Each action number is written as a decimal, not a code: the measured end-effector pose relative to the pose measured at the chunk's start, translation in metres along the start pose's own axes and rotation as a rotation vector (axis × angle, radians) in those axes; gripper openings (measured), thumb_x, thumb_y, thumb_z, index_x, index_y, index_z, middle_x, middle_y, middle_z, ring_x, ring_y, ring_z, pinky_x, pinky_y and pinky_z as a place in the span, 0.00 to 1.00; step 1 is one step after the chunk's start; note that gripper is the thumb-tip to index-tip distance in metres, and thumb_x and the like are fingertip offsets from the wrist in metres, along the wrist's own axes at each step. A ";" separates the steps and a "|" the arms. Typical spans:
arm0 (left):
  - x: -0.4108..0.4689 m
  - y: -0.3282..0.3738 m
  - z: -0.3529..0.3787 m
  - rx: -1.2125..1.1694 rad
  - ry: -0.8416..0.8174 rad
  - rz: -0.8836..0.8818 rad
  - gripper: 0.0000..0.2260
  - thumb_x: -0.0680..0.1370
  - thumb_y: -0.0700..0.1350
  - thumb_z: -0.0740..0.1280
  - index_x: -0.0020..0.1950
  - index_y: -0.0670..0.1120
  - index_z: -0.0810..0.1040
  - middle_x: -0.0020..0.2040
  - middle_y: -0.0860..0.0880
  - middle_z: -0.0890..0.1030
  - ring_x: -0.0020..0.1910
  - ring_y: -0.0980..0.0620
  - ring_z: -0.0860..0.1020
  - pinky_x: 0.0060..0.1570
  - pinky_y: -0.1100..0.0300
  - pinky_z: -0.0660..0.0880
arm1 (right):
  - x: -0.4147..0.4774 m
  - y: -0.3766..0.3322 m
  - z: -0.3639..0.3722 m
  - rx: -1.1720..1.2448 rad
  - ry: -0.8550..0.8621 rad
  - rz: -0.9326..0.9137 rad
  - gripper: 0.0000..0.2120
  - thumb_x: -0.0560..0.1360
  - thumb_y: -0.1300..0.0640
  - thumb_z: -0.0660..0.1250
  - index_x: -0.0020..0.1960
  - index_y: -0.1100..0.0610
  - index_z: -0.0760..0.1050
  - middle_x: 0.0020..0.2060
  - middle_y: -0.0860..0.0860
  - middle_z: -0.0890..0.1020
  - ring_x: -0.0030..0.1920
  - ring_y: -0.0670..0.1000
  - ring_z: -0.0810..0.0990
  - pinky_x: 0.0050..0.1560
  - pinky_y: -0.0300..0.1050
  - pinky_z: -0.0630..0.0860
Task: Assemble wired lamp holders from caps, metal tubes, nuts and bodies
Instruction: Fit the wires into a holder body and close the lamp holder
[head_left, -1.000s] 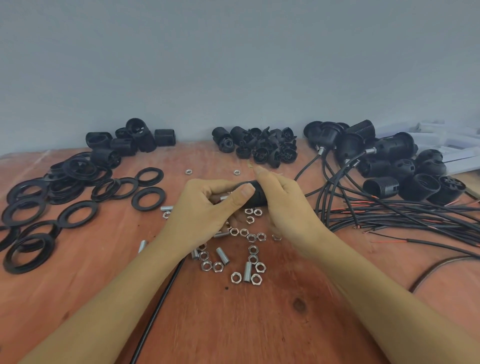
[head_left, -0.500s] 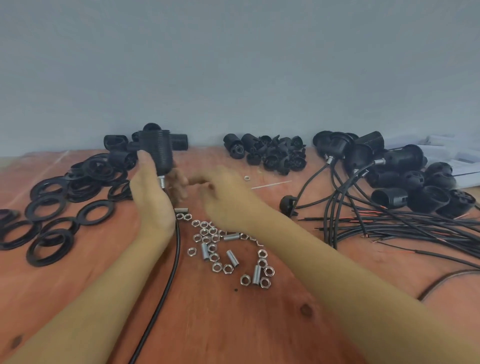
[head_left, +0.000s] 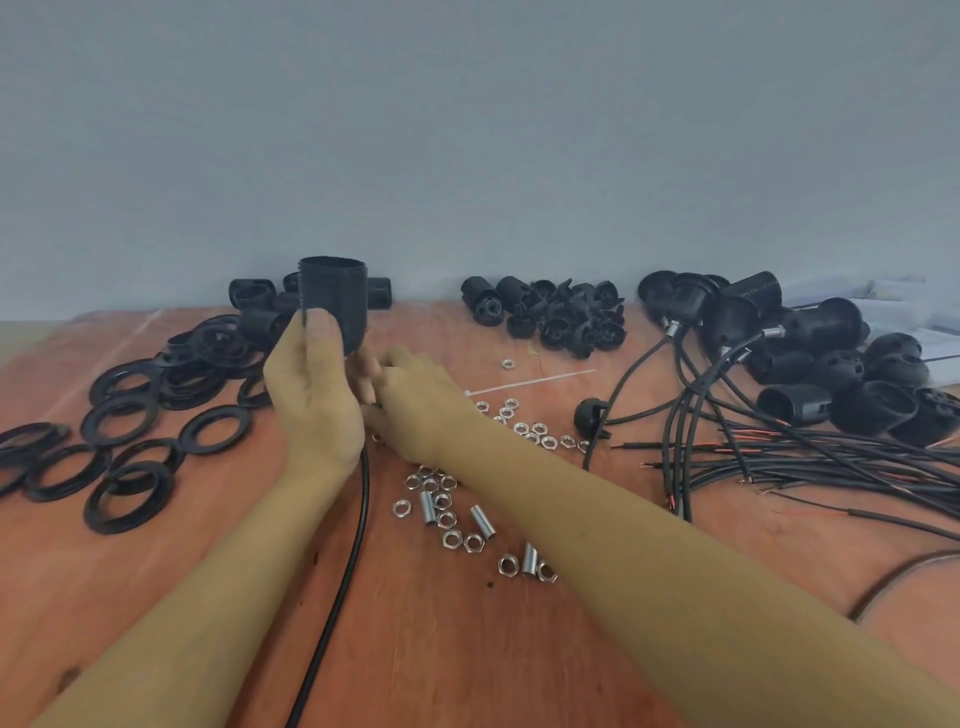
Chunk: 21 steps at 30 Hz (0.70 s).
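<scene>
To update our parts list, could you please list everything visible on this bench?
lamp holder: one, black, held upright, centre-left
rings: many, black, left side
bodies: several, black, back left
caps: pile, black, back centre
wired holders: several, black, right
cables: bundle, black, right front
nuts: many, silver, centre
tubes: three seen, silver, among nuts
cable tie: one, white, behind nuts
table: one, reddish wood
left hand: grips lamp holder
right hand: beside left, grip unclear

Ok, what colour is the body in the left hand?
Black, the lamp holder body; head view.
</scene>
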<state>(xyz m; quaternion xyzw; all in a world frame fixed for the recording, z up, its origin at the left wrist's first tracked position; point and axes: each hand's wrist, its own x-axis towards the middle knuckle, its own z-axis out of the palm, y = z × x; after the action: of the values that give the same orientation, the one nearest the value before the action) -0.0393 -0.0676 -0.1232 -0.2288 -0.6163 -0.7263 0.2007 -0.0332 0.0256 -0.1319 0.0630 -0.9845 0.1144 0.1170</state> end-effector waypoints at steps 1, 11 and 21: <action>-0.002 0.003 0.001 -0.033 -0.017 0.049 0.19 0.78 0.58 0.56 0.42 0.42 0.70 0.31 0.46 0.77 0.25 0.51 0.71 0.28 0.61 0.68 | 0.000 0.001 -0.001 0.042 0.022 0.010 0.08 0.78 0.59 0.63 0.55 0.61 0.76 0.56 0.59 0.75 0.56 0.61 0.73 0.56 0.54 0.72; -0.019 0.009 0.016 0.265 -0.256 0.220 0.13 0.71 0.58 0.71 0.53 0.57 0.79 0.35 0.57 0.81 0.28 0.57 0.75 0.28 0.65 0.72 | -0.076 0.053 -0.065 1.267 0.478 0.334 0.08 0.82 0.54 0.63 0.46 0.57 0.74 0.53 0.62 0.81 0.45 0.52 0.84 0.42 0.43 0.83; -0.028 0.013 0.020 0.289 -0.564 0.304 0.15 0.69 0.55 0.75 0.54 0.59 0.80 0.38 0.65 0.80 0.31 0.60 0.76 0.30 0.73 0.69 | -0.133 0.079 -0.081 1.285 0.295 0.225 0.27 0.66 0.57 0.74 0.64 0.55 0.74 0.54 0.51 0.86 0.51 0.48 0.85 0.47 0.37 0.79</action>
<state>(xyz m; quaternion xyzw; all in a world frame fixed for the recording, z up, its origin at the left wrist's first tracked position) -0.0074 -0.0499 -0.1263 -0.4791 -0.7026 -0.5016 0.1588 0.1006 0.1341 -0.1040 0.0006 -0.6949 0.6970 0.1770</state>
